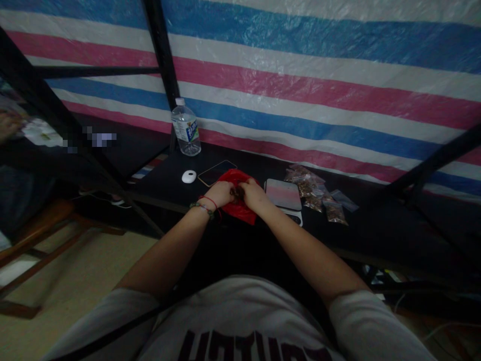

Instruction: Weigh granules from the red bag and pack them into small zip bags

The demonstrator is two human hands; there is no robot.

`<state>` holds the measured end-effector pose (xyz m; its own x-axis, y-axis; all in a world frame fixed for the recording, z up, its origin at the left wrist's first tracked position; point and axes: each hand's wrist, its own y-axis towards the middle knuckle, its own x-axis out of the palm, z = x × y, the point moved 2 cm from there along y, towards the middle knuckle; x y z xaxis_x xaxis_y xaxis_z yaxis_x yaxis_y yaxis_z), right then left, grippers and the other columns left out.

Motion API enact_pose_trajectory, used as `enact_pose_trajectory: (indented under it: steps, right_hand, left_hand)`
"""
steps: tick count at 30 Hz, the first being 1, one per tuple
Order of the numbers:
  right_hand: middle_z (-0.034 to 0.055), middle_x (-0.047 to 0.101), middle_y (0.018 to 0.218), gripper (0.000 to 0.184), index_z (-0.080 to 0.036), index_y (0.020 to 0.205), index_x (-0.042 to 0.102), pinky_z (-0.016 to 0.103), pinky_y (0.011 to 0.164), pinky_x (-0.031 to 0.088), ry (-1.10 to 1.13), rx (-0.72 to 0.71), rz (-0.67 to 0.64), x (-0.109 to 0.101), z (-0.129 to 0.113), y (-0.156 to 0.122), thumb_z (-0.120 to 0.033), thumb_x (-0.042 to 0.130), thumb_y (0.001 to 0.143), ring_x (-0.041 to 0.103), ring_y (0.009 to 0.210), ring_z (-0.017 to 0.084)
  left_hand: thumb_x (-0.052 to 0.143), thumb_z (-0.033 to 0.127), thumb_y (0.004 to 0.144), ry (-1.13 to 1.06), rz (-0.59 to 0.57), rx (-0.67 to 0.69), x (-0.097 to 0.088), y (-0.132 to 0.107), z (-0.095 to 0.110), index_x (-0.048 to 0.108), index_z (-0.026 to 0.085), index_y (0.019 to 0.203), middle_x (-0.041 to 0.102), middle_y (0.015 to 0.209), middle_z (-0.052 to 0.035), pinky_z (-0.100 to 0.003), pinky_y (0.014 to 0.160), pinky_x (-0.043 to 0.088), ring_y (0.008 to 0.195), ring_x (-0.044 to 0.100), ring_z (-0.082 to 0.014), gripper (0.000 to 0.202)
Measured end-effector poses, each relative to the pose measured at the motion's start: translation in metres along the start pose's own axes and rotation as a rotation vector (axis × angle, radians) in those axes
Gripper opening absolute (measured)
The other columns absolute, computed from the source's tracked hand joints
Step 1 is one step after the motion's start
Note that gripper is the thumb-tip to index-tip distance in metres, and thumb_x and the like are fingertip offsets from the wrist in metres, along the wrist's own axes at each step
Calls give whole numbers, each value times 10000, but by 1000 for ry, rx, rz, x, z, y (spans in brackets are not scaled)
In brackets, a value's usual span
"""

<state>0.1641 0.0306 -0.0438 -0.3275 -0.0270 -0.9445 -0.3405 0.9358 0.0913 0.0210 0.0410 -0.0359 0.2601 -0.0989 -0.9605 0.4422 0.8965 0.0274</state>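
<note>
A red plastic bag lies at the front of the black table, spread under both hands. Dark brown loose bits show at its mouth, between my fingers. My left hand, with a red string and a beaded bracelet at the wrist, is closed on the bag's left side. From the other side my right hand is closed on the bag too; its fingertips are partly hidden. Just right of the bag stands a kitchen scale with nothing on its plate. Several small clear zip bags of brown bits lie beyond it.
A phone lies behind the bag, with a white computer mouse left of it. Near the frame post stands a clear plastic bottle. A striped plastic sheet hangs behind the table. At left is a wooden stool.
</note>
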Motion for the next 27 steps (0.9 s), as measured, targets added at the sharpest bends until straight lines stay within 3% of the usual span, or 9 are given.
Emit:
enact_pose_trajectory:
  steps: [9,17,21,27]
  right_hand:
    - [88,653,1079,340,-170,1094,649,309,900,438,147,-69,11,0,7,8,-93,594,767,592,1025,213]
    - [59,681,1041,399,-146,1087,607,294,842,482,531,32,74,5,13,7,-107,694,699,640,914,162]
    - [49,685,1003,379,-137,1061,593,284,827,489,645,-8,74,5,12,5,-97,693,699,646,875,142]
    - [47,676,976,331,-149,1014,606,320,834,485,573,43,106,2,13,2,-121,690,695,633,870,159]
  left_hand:
    - [581,173,772,-225,158,-50,-1,-2,1,694,170,966,721,939,-62,-254,790,502,869,656,-174,225]
    - [519,85,784,-483,193,39,-22,-14,15,644,174,1103,703,1081,-32,-243,887,511,968,658,-143,354]
    - [485,59,796,-463,216,65,-25,-17,16,636,176,1147,690,1125,-38,-260,920,505,1012,646,-148,399]
    - [482,67,821,-421,323,116,-19,-18,12,635,162,1156,681,1148,-51,-279,958,492,1033,635,-147,381]
